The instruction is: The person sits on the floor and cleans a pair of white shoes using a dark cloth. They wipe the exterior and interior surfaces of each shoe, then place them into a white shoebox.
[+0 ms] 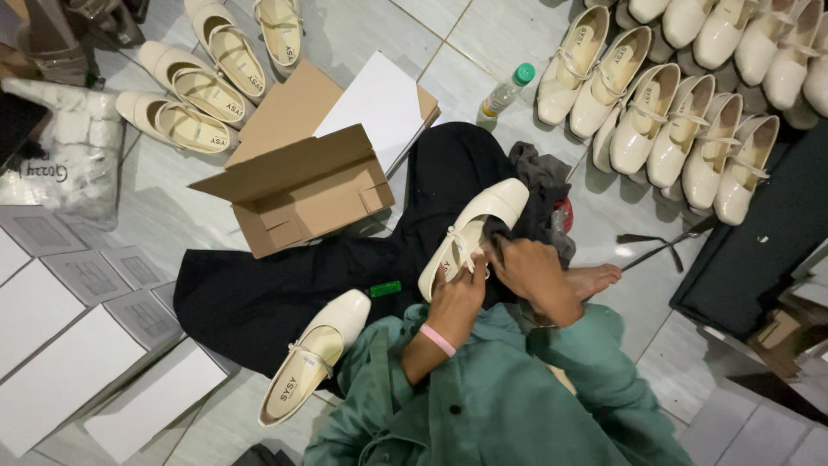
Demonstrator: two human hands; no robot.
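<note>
My left hand [455, 298] clamps the cream glossy strapped shoe [473, 235] steady on my lap so my right hand [528, 272], fingers curled on a dark cloth [498, 231], can rub its side.

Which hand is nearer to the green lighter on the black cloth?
Left. The left hand holds the cream shoe just right of the green lighter; the right hand is farther right.

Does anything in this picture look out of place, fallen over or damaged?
No damage shows. Two things look out of place: a plastic bottle with a green cap lies on its side on the tiled floor, and one cream shoe lies alone on the black cloth, apart from the shoe that both hands hold.
</note>
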